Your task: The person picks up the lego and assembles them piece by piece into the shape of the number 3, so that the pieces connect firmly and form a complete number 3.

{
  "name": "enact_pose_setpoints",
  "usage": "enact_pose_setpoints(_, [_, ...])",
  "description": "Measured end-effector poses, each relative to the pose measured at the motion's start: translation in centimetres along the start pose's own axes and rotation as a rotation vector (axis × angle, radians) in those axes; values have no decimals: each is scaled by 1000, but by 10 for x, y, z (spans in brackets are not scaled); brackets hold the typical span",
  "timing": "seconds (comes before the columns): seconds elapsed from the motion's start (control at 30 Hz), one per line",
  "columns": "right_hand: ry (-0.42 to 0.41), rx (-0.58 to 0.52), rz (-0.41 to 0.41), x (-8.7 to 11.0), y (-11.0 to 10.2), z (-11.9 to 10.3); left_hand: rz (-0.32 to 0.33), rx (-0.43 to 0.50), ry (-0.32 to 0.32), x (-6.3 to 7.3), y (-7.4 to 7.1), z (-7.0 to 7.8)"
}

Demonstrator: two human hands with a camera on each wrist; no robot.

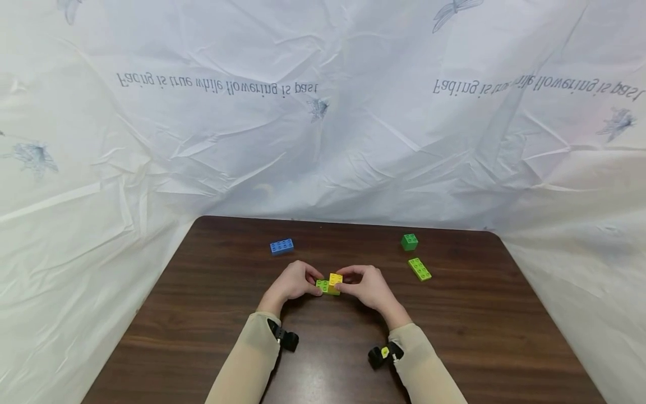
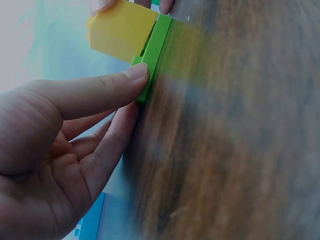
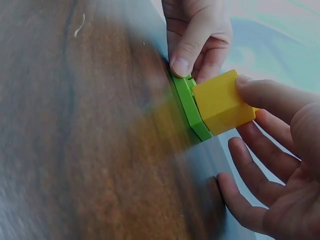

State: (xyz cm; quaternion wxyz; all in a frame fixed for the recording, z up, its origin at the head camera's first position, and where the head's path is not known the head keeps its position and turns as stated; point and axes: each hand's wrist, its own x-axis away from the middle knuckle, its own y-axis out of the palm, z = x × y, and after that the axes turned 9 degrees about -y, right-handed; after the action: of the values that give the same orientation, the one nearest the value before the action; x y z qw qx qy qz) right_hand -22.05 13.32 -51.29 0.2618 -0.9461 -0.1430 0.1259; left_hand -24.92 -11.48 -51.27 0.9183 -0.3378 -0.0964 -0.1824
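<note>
Between both hands at the middle of the table lies a flat light-green building brick (image 1: 322, 286) with studs. My left hand (image 1: 292, 282) pinches its left end between thumb and fingers. A yellow building brick (image 3: 222, 102) sits over the other end of the green one, held by the thumb and fingers of my right hand (image 1: 370, 289). Both wrist views show a thin gap between yellow brick and green brick (image 2: 160, 37), the yellow slightly tilted. Whether its studs are engaged cannot be told.
A blue brick (image 1: 281, 247) lies beyond my left hand. Toward the back right are a dark-green brick (image 1: 409, 242) and another flat light-green brick (image 1: 420, 269). The brown wooden table (image 1: 202, 314) ends at a white printed sheet (image 1: 323, 140) behind it.
</note>
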Motion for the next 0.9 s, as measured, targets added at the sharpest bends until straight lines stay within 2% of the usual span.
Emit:
enact_pose_setpoints(0.43, [71, -7, 10, -1, 2, -9, 2, -7, 3, -1, 0, -2])
enact_pose_setpoints(0.9, [80, -32, -9, -2, 0, -4, 7, -11, 8, -2, 1, -3])
